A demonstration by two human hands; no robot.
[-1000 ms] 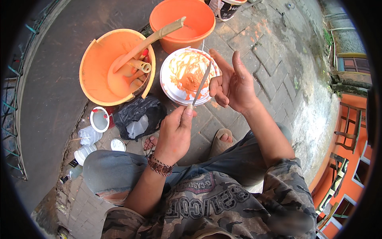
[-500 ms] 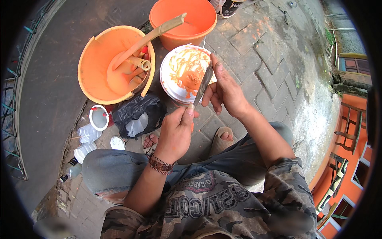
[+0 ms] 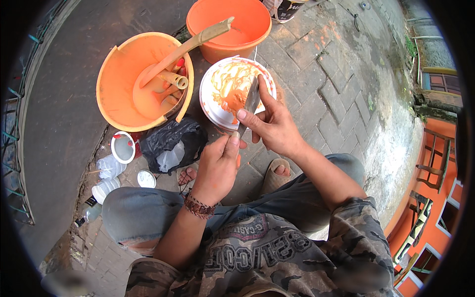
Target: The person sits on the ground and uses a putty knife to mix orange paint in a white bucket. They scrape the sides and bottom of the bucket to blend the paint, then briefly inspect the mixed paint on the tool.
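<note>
At my far left, a clear bottle [image 3: 91, 214] lay on its side near a sleeve of white cups [image 3: 106, 189], with crumpled clear plastic [image 3: 111, 167] just above them. Next came a small white tub [image 3: 132, 156] of greyish liquid, and near it a flat white lid [image 3: 146, 178]. Above these stood the broken-rimmed yellow-orange bucket [image 3: 116, 74], its inside coated in orange paint; a long split bamboo stick [image 3: 200, 39] leaned out of it to the right, past a shorter hollow tube [image 3: 174, 79]. A black plastic bag [image 3: 157, 136] slumped below the bucket, a whitish scrap of plastic in its mouth. My left grip [image 3: 216, 166], a braided bracelet [image 3: 200, 206] at its wrist, was closed around the lower end of a grey flat-bladed scraper [image 3: 253, 95], thumb laid along it; the fingers hid whatever handle it had. The blade slanted up and to the right, over the paint-smeared white pail [image 3: 207, 101], which stood just below an orange basin [image 3: 217, 52]. My right grip [image 3: 279, 128] was pinched on the blade, thumb across its face and the forefinger reaching up its right edge; I could not tell how the other fingers met the metal. Beyond the basin, a black-and-white pail [image 3: 286, 12] stood on the paint-spattered paving [image 3: 297, 74], and at the far right rose an orange wall [image 3: 448, 146].
</note>
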